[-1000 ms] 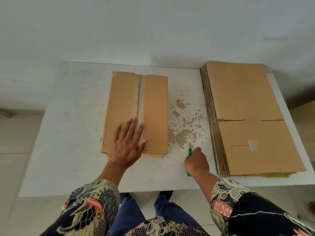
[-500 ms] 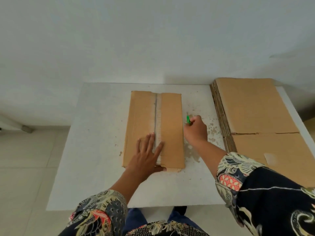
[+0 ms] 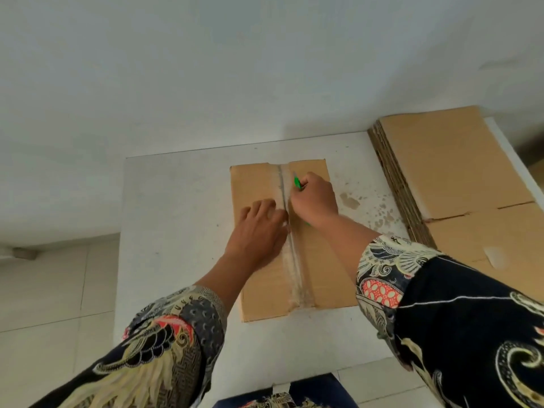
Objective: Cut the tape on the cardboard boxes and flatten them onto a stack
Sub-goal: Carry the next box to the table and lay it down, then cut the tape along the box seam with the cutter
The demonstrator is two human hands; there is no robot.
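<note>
A taped box [image 3: 265,254] lies flat near the middle of the white bench [image 3: 176,201], its long side running away from the person. A strip of clear tape [image 3: 290,248] runs down its centre seam. The left hand [image 3: 259,228] rests palm-down on the box just left of the tape, fingers relaxed and lying on the cardboard. The right hand [image 3: 313,198] is over the far part of the box, just right of the seam, its grip curled tight round a green cutter [image 3: 297,182] whose tip points at the tape near the far edge. To the right, a stack [image 3: 447,178] of flattened boxes sits on the bench, well apart from the taped one. Brown stains [image 3: 350,201] mark the bench between them. Both sleeves are dark and patterned.
</note>
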